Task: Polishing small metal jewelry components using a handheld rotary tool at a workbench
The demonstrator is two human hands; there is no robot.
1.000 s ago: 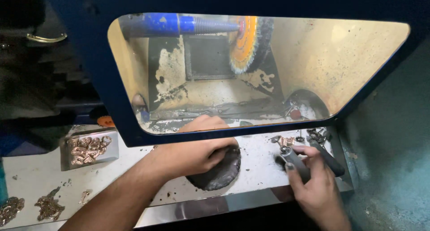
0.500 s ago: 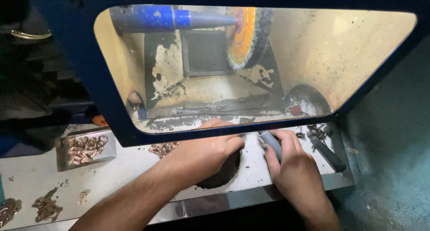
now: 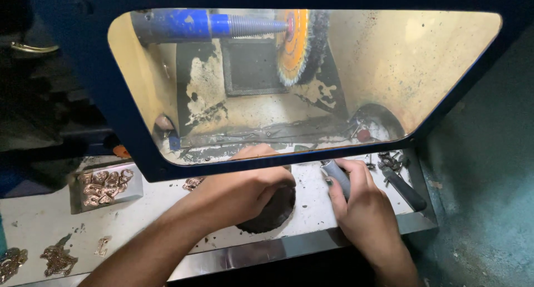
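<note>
Gripping a grey-handled tool [image 3: 338, 178], the right hand [image 3: 364, 209] is closed round it just under the blue hood's [image 3: 267, 166] edge. Left hand [image 3: 242, 189], beside it, curls over the dark round hole [image 3: 272, 212]; grasp unclear. Buffing wheel [image 3: 300, 45] sits above both hands; fingers could catch it if raised. Brass pieces [image 3: 103, 186] lie left of the left hand.

A metal-polishing workshop: a round orange bristle buffing wheel [image 3: 300, 45] spins on a blue tapered spindle [image 3: 222, 25] inside a dusty hood, copper-coloured castings [image 3: 103, 186] piled left on the grimy surface [image 3: 50, 226].
</note>
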